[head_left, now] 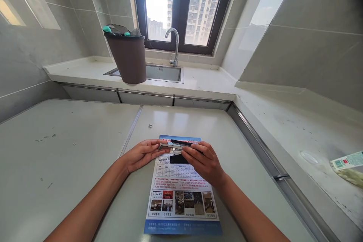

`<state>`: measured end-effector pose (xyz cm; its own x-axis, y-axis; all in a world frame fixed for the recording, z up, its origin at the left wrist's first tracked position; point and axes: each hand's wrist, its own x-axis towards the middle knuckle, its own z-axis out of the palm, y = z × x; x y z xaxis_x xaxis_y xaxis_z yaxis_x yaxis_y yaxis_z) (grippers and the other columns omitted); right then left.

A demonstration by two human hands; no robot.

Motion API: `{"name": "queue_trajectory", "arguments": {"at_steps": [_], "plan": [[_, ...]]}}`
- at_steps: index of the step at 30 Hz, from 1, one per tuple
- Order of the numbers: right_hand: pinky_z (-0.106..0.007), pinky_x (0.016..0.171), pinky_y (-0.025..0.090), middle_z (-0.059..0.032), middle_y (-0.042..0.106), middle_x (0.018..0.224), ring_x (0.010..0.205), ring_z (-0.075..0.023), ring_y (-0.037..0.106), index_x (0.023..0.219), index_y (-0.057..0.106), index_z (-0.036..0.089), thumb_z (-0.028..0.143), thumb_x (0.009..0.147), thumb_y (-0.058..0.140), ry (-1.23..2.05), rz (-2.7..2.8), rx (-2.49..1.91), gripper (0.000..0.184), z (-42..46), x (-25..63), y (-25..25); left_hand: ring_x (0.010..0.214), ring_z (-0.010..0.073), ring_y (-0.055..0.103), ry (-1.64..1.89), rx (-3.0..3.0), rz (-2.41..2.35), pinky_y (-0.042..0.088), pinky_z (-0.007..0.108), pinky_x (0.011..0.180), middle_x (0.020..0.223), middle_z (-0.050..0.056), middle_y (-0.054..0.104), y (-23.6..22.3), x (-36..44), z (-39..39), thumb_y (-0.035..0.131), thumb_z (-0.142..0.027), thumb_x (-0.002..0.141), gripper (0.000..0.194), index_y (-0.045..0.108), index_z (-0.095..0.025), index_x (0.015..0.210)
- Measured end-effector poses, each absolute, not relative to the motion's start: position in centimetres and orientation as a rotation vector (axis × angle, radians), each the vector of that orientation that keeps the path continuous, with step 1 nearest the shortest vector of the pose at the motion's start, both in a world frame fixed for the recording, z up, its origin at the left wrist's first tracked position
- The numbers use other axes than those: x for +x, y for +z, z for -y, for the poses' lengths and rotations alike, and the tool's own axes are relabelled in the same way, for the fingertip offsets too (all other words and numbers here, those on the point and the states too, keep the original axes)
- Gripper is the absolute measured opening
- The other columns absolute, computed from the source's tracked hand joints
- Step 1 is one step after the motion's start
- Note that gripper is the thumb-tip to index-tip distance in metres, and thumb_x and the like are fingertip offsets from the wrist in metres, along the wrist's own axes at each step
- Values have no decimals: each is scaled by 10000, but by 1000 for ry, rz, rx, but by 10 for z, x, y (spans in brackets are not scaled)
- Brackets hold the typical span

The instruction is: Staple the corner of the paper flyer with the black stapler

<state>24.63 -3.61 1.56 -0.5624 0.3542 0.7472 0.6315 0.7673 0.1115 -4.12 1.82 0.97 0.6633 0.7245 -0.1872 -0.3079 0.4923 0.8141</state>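
A printed flyer (181, 196) with a blue border, text and small photos lies flat on the grey table (70, 159). Over its upper part both my hands hold a black and silver stapler (176, 147), which looks hinged open. My left hand (141, 154) pinches the stapler's metal left end with thumb and fingers. My right hand (202, 160) grips the black right part, fingers curled over it. A black piece under the stapler is partly hidden by my right fingers.
A brown bin (127, 58) with a dark liner stands on the white counter (198, 83) by the sink (163, 72) and tap (174, 45), below a window. A raised ledge (297, 132) runs along the right with a packet (348, 166). Small staples (150, 125) lie on the table.
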Motion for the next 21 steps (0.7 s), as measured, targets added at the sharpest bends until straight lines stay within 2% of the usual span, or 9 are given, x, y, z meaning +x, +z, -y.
{"name": "queue_trajectory", "arguments": {"at_steps": [7, 11, 14, 16, 18, 21], "plan": [[-441, 956, 460, 28, 756, 1180, 1062, -228, 623, 1231, 670, 328, 1, 930, 539, -317, 2189, -858, 464, 31, 245, 11, 1278, 255, 633, 641, 861, -631, 425, 338, 1172, 1347, 173, 675, 9, -40, -20, 726, -191, 912, 433, 651, -103, 1329], [-474, 941, 434, 2, 756, 1151, 1057, -258, 595, 1155, 686, 296, -57, 828, 493, -261, 1988, -1072, 519, 31, 245, 9, 1233, 238, 665, 638, 847, -648, 469, 328, 1136, 1344, 172, 677, 12, -41, -20, 720, -180, 918, 506, 593, -133, 1406], [-479, 908, 437, -31, 752, 1094, 1011, -280, 575, 1079, 696, 256, -53, 754, 491, -129, 1733, -1340, 493, 29, 248, 7, 1189, 215, 686, 685, 825, -694, 513, 285, 1081, 1301, 164, 699, 11, -41, -22, 734, -187, 909, 429, 651, -129, 1326], [-451, 871, 463, -43, 747, 1031, 965, -277, 584, 1020, 701, 240, 5, 761, 543, 40, 1629, -1418, 384, 26, 249, 5, 1091, 187, 722, 756, 818, -733, 557, 245, 997, 1216, 137, 734, 9, -41, -23, 770, -207, 880, 328, 718, -130, 1194], [-416, 836, 490, -44, 739, 972, 923, -268, 614, 991, 702, 230, 102, 784, 627, 257, 1578, -1428, 255, 24, 250, 3, 908, 140, 742, 837, 834, -756, 592, 200, 842, 1076, 93, 763, 9, -41, -24, 820, -244, 833, 240, 758, -139, 1039], [-393, 833, 510, -36, 738, 967, 903, -256, 657, 1012, 708, 226, 206, 795, 701, 500, 1571, -1428, 217, 21, 247, -2, 585, 64, 629, 899, 936, -754, 517, 161, 553, 829, 29, 735, 11, -38, -23, 860, -326, 782, 234, 763, -147, 897]]}}
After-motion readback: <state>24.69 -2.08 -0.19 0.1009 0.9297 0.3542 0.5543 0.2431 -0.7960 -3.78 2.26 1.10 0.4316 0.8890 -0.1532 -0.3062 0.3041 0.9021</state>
